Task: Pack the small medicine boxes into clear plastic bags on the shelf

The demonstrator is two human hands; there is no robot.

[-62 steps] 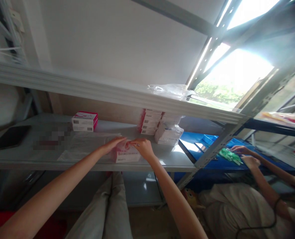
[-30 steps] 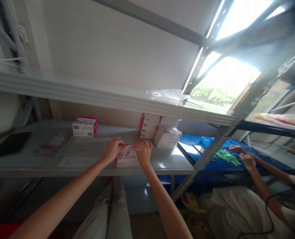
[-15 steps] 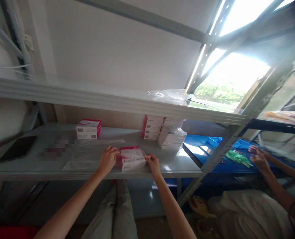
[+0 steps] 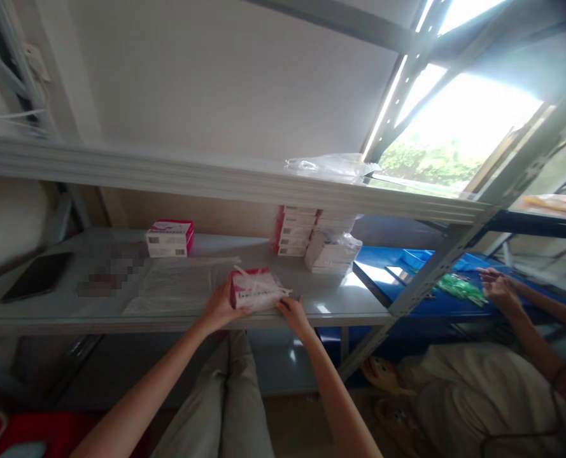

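A pink-and-white box (image 4: 256,286) in a clear plastic bag is at the front edge of the grey shelf (image 4: 258,251). My left hand (image 4: 220,306) is closed round the box's left side, its thumb along the lower front. On the other side, my right hand (image 4: 293,313) pinches the bag's plastic by the box's lower right corner. Left of the box lies a flat clear plastic bag (image 4: 175,286). Behind it stand pink-and-white boxes (image 4: 170,239). Farther back on the right are stacked boxes (image 4: 296,232) and a plastic-wrapped block of boxes (image 4: 331,253).
A dark flat tablet-like thing (image 4: 38,277) lies at the shelf's left. Clear plastic (image 4: 328,166) rests on the upper shelf. A metal upright (image 4: 435,261) separates a blue table (image 4: 378,270) where a co-worker's hands (image 4: 500,289) are near green items (image 4: 459,288).
My left hand has moved from the box's upper left corner down round its left side. The box's near side is slightly raised and tilted. The camera view has shifted a little.
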